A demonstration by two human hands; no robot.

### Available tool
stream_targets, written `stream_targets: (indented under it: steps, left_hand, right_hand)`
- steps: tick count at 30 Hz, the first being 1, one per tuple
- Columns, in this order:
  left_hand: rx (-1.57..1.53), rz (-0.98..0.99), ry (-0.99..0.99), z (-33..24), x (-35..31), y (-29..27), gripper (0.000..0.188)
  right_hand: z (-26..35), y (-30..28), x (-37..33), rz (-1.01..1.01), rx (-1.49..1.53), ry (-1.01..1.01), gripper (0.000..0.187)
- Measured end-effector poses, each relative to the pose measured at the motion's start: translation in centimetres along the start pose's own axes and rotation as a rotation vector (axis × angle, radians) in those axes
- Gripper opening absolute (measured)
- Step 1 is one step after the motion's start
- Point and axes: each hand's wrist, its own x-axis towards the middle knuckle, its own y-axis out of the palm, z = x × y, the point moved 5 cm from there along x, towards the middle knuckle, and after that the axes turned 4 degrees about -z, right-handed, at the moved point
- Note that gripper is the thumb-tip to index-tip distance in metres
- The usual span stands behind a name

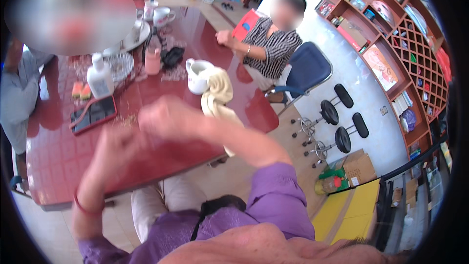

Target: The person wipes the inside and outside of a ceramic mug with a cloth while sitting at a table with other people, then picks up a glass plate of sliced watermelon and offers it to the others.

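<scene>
Phone (101,112) — beyond left hand (119,147), left of right hand (163,117)

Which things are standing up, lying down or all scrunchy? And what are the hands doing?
Left hand: over the table, too blurred to tell open or shut
Right hand: bent at the wrist, also blurred
Phone: flat, screen up
White bottle: upright
Pink bottle: upright
White mug: upright
Cream cloth: bunched up
Black stools: upright, nobody sitting

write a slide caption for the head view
Left hand and right hand, both blurred, close together over a dark red table near a phone, a white mug and a cream cloth.
</scene>
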Motion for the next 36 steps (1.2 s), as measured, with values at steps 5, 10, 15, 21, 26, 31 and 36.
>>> stream_targets:
  steps: [5, 10, 15, 21, 26, 31, 36]
  left_hand:
    - [-0.25, 0.367, -0.117, 0.6, -9.5, 4.2, 0.01]
    - [-0.581, -0.023, -0.417, 7.3, -13.9, 7.1, 0.011]
    - [-0.723, -0.011, -0.458, 7.6, -15.3, 10.7, 0.011]
    - [-0.747, 0.067, -0.625, 10.4, -17.8, 12.3, 0.015]
    - [-0.848, 0.046, -0.685, 8.3, -17.4, 13.5, 0.015]
    - [-0.84, 0.128, -0.68, 8.3, -18.8, 14.3, 0.014]
    - [-0.825, 0.164, -0.757, 8.0, -19.1, 14.6, 0.015]
  right_hand:
    - [8.5, 0.9, -7.8, 0.307, -0.017, -0.105, 0.015]
    - [-1.2, -3.1, -5.7, -0.041, -0.404, 0.057, 0.015]
    - [-10.8, -6.4, -7.1, -0.039, -0.732, 0.613, 0.045]
    - [-14.3, -5.7, -7.0, 0.332, -0.421, 0.756, 0.04]
    - [-15.1, -5.8, -6.9, 0.475, -0.497, 0.721, 0.033]
    - [-12.3, -5.7, -9.3, 0.241, -0.478, 0.703, 0.019]
    - [-9.2, -6.0, -11.0, 0.208, -0.495, 0.638, 0.019]
